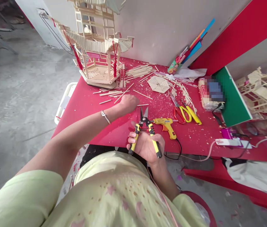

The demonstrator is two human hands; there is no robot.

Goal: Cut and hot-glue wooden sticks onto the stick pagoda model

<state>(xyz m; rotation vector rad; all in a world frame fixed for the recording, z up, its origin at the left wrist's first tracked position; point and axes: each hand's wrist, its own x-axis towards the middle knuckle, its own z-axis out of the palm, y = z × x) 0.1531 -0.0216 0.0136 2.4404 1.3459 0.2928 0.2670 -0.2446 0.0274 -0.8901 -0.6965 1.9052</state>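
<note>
The right hand's fingers wrap the splayed handles of yellow-black shears; the left hand, fingers folded over the counter, hides any contents.

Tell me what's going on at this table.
A person's right-hand grip holds yellow-and-black cutters, blades open, over the near edge of the red table. The left-hand grip is near loose wooden sticks; whether it holds anything is hidden. Beyond it stands a tiered wooden model with red tassels, and a yellow glue gun lies to the cutters' right.
</note>
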